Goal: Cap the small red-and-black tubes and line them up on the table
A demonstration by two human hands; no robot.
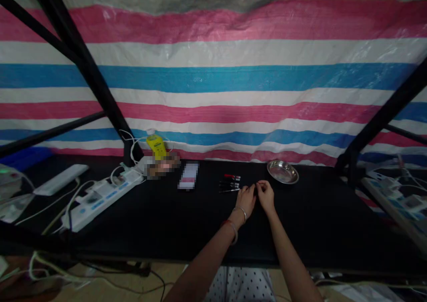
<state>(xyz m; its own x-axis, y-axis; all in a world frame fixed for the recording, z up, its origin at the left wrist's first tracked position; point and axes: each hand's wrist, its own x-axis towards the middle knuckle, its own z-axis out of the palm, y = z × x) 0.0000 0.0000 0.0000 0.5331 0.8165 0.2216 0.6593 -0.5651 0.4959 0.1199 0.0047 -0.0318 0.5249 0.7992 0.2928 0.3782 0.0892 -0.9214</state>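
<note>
One power strip [106, 199], plugs in it, lies well left of the hands. Next stands a yellow bottle [156, 146], its label too small to read, then a phone [189, 176], blurred. Slim pieces [235, 185], one red, lie just beyond the left hand [246, 198]. It and the right hand [266, 196] nearly meet, fingers bent; whether they grasp anything I cannot tell. Right and beyond, a metal bowl [283, 173] shows its shiny floor.

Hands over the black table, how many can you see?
2. The left hand is just right of the small slim items; the right hand is beside it, nearer the metal dish. No other hand seems hidden.
</note>
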